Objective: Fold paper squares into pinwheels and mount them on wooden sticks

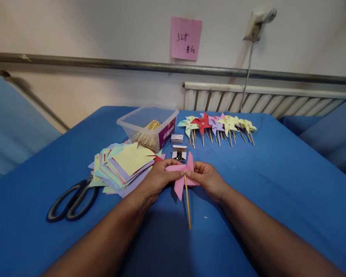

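A pink paper pinwheel (pixel 180 188) is held between my two hands above the blue-covered table. Its thin wooden stick (pixel 188 207) points down toward me, its top end at the pinwheel's middle. My left hand (pixel 164 175) grips the left side of the paper, thumb pressed near the centre. On the other side my right hand (pixel 209 179) pinches the paper, its thumb also at the centre by the stick's top. The two thumb tips nearly meet there and partly hide the joint. Just beyond my hands stands a small open box (pixel 179 148) of dark metal pins.
Left of my hands lies a pile of coloured paper sheets (pixel 132 157), with black-handled scissors (pixel 72 200) beside it. Behind are a clear plastic tub (pixel 141 111) of sticks and a small closed box (pixel 177 138). Several finished pinwheels (pixel 216 126) lie at the back right.
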The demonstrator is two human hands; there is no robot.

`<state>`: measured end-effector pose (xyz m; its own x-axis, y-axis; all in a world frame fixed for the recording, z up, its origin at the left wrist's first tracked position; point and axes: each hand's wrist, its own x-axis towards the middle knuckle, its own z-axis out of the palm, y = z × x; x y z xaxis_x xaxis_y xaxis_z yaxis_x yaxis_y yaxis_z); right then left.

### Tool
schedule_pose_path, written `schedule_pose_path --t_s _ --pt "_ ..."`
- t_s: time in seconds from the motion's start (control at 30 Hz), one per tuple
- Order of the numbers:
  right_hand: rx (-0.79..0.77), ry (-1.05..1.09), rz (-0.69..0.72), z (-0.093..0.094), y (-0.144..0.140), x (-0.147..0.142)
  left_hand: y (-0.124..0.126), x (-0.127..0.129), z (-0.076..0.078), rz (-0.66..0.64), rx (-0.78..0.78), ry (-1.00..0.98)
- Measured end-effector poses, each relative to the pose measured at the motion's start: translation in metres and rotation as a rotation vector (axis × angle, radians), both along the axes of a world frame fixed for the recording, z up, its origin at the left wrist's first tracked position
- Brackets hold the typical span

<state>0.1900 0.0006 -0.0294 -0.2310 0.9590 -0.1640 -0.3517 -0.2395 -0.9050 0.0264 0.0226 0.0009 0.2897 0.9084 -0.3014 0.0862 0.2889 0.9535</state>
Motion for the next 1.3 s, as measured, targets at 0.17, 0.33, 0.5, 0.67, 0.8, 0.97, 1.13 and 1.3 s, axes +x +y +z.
schedule_pose_path --t_s 0.17,0.33,0.5,0.67,0.8,0.97,1.13,1.3 --pt "0.004 0.003 -0.001 -0.0005 0.0002 0.0001 -0.0008 0.0004 0.0021 0.005 -0.03 -0.018" --pt "0.015 -0.008 0.002 -0.001 0.0003 -0.0004 -0.001 0.0002 0.0008 0.011 -0.016 -0.004" --pt "0.034 0.021 0.014 -0.0016 0.0001 0.0004 -0.0008 0.0001 -0.0017 0.025 -0.006 -0.011" --pt "0.036 0.018 0.018 -0.0018 0.0 0.0003 -0.0003 -0.0004 -0.0016 0.008 -0.016 -0.011" --pt "0.048 0.01 0.039 -0.0033 0.0009 0.0003 -0.0003 -0.0002 -0.0009 0.017 -0.02 -0.019" --pt "0.038 0.023 0.059 -0.0062 0.002 0.0013 -0.0007 0.0009 0.0016 0.03 -0.029 -0.02" --pt "0.041 0.042 0.078 -0.005 0.0021 0.0016 -0.0017 0.0005 0.0014 0.029 -0.024 -0.016" --pt "0.036 0.044 0.075 -0.0056 0.0025 0.0021 -0.0024 0.0007 0.0027 0.053 -0.028 -0.003"
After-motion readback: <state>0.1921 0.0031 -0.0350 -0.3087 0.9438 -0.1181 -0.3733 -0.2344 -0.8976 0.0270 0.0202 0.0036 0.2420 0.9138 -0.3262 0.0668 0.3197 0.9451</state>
